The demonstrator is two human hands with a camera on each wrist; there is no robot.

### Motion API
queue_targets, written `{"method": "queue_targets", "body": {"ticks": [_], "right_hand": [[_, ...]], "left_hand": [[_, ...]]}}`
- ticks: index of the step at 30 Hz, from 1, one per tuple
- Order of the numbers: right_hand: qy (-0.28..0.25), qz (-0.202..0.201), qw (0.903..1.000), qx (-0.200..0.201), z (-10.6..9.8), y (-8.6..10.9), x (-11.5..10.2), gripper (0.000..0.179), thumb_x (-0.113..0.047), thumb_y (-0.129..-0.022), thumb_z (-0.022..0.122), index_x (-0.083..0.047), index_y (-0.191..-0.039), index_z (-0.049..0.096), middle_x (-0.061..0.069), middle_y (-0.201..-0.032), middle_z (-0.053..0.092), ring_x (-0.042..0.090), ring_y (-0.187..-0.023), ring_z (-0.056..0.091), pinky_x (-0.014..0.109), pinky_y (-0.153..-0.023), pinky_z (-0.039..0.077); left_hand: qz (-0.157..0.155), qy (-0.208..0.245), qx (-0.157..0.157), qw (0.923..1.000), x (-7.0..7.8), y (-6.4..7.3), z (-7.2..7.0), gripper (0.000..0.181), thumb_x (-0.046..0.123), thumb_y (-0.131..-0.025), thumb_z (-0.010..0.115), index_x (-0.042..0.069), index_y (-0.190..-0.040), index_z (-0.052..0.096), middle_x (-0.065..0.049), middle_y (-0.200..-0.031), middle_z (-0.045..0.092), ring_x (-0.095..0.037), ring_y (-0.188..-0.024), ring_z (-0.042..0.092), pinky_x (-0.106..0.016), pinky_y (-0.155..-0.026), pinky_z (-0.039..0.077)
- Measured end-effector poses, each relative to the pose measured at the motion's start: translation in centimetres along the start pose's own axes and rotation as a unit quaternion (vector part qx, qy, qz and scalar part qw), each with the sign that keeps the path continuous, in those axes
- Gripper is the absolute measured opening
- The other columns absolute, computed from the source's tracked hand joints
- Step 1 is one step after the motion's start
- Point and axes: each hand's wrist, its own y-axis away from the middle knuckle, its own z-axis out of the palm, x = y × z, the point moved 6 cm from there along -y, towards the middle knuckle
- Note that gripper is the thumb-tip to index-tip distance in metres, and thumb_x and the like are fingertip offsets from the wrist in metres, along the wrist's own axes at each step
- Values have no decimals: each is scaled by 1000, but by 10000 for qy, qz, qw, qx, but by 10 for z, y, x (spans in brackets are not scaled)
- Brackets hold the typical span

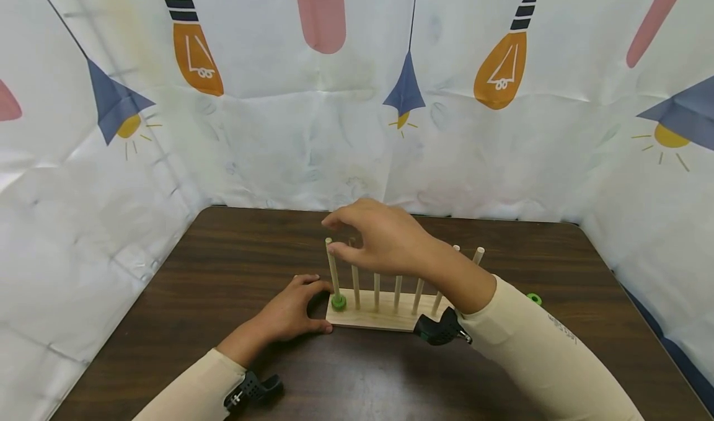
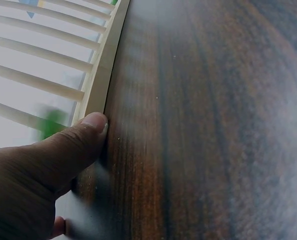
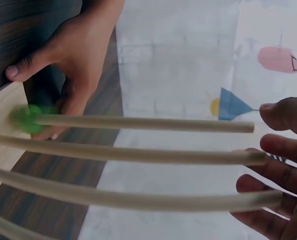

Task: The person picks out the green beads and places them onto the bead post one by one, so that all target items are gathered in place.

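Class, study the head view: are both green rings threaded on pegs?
No, one green ring encircles the leftmost peg, but the other green ring lies on the dark tabletop.

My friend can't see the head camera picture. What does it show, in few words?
A person's left grip holds one end of a wooden peg board; the right grip hangs empty near the peg tops. A green ring sits around the leftmost peg's foot, and another ring lies on the dark table.
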Motion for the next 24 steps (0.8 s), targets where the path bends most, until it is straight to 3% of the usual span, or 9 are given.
{"method": "queue_targets", "body": {"ticks": [7, 12, 16, 24], "right_hand": [[30, 291, 9994, 196, -19, 25, 15, 35, -41, -99, 68, -25, -130, 69, -11, -126, 66, 11, -118, 59, 38, -80, 56], [81, 509, 9979, 380, -34, 49, 33, 35, -40, -98, 71, -22, -127, 71, -7, -122, 67, 14, -117, 60, 43, -89, 54], [-6, 737, 9957, 555, -46, 69, 50, 35, -40, -97, 72, -20, -126, 72, -4, -121, 68, 18, -112, 62, 44, -89, 53], [-221, 1240, 9881, 879, -60, 117, 89, 32, -38, -107, 57, -18, -129, 68, -3, -122, 67, 21, -104, 64, 46, -86, 53]], "left_hand": [[-20, -48, 11, 10000, 1, -1, 3, 70, 43, -75, 92, 25, -136, 63, -22, -150, 46, -45, -141, 40, -63, -100, 47], [181, -63, -31, 9998, 1, -2, 3, 84, 41, -77, 92, 16, -148, 56, -12, -157, 44, -39, -145, 34, -61, -105, 43], [280, -116, -100, 9995, 0, -2, 1, 82, 40, -79, 90, 12, -148, 56, -7, -160, 42, -39, -147, 31, -62, -108, 40], [285, -55, -185, 9994, 3, -3, 1, 77, 39, -79, 90, 12, -143, 60, -7, -156, 47, -39, -146, 32, -61, -109, 39]]}}
